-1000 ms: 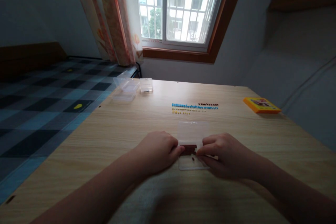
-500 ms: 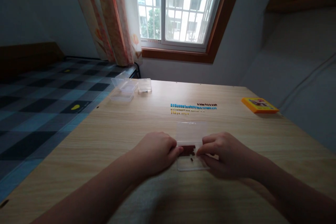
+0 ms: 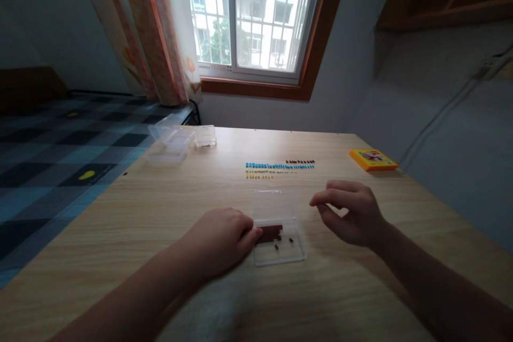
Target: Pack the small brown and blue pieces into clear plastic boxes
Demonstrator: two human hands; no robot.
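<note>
In front of me lies an open clear plastic box (image 3: 298, 250), its transparent lid (image 3: 276, 204) folded back toward the window. Dark brown stick-like pieces (image 3: 271, 233) are bunched at the box's left side, and two small brown bits (image 3: 290, 240) lie loose in it. My left hand (image 3: 225, 235) is closed at the box's left edge, the thumb over the rim against the brown pieces. Raised to the right of the box, my right hand (image 3: 349, 211) has thumb and forefinger brought together in a pinch. Anything between those fingertips is too small to make out.
Beyond the box, rows of tiny blue pieces (image 3: 279, 166), yellow pieces (image 3: 258, 177) and brown pieces (image 3: 300, 161) lie on the wooden table (image 3: 180, 192). Clear boxes (image 3: 170, 141) stand at the back left. An orange-yellow case (image 3: 372, 160) sits near the right edge.
My right hand has left the box, moving up and to the right with its fingers pinched. My left hand stays at the box's left edge. The camera view has turned slightly right.
</note>
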